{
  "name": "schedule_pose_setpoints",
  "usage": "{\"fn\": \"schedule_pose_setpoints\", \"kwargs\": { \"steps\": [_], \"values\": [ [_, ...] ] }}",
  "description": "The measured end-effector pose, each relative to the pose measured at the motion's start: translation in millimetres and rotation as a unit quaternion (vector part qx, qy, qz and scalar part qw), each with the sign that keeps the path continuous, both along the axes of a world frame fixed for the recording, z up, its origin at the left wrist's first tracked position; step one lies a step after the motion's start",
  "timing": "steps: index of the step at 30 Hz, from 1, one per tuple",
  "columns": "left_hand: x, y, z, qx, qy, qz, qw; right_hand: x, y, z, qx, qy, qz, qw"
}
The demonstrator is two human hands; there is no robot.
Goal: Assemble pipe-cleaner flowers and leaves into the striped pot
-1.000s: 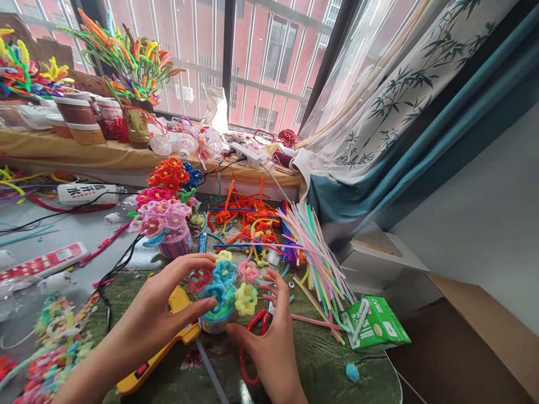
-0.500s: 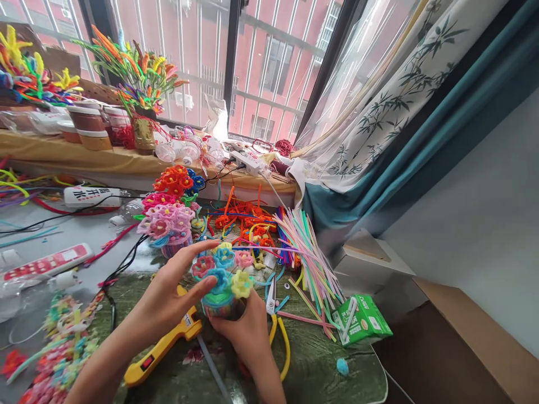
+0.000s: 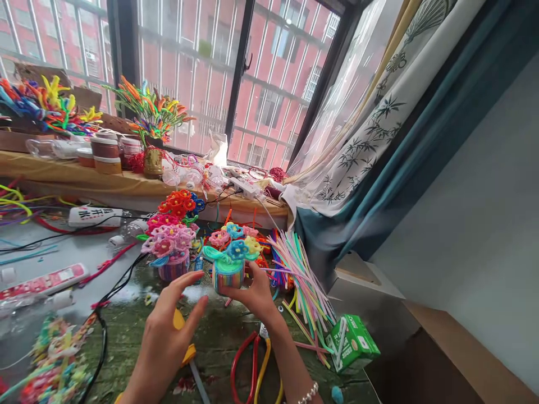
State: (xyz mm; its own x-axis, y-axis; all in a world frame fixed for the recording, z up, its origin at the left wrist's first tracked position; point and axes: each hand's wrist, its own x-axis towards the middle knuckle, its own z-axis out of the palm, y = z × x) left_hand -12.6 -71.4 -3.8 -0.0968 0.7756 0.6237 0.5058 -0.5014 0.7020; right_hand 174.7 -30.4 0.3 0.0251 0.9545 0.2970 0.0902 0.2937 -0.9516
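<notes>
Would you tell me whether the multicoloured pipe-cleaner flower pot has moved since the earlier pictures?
Yes. The flower pot rose away from the yellow glue gun, up beside the pink bouquet, in the right hand.

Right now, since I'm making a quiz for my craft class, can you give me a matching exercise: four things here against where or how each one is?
1 blue-flowered pot
2 green carton
3 left hand
4 pastel stems

a open, holding nothing
b fanned out in a bundle
c gripped by the right hand
d lying at the near right corner of the table

Pairs: 1-c, 2-d, 3-a, 4-b.
</notes>
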Motion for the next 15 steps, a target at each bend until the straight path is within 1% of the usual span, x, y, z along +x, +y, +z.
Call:
{"fn": "schedule_pose_setpoints", "kwargs": {
  "steps": [3,8,11,15],
  "values": [
    [7.6,-0.6,4.4,0.031,0.016,0.03,0.999,-7.5,3.0,-9.4,0.012,-0.005,0.018,1.0],
    [16.0,3.8,21.1,0.045,0.036,0.072,0.996,-15.4,4.5,-24.5,0.026,-0.023,0.029,0.999],
    [20.7,12.7,27.0,0.051,0.053,0.085,0.994,-16.6,2.6,-25.6,0.031,-0.023,0.028,0.999],
    [24.5,27.1,29.5,0.041,0.062,0.077,0.994,-16.1,-1.6,-23.3,0.035,-0.015,0.04,0.998]
  ]
}}
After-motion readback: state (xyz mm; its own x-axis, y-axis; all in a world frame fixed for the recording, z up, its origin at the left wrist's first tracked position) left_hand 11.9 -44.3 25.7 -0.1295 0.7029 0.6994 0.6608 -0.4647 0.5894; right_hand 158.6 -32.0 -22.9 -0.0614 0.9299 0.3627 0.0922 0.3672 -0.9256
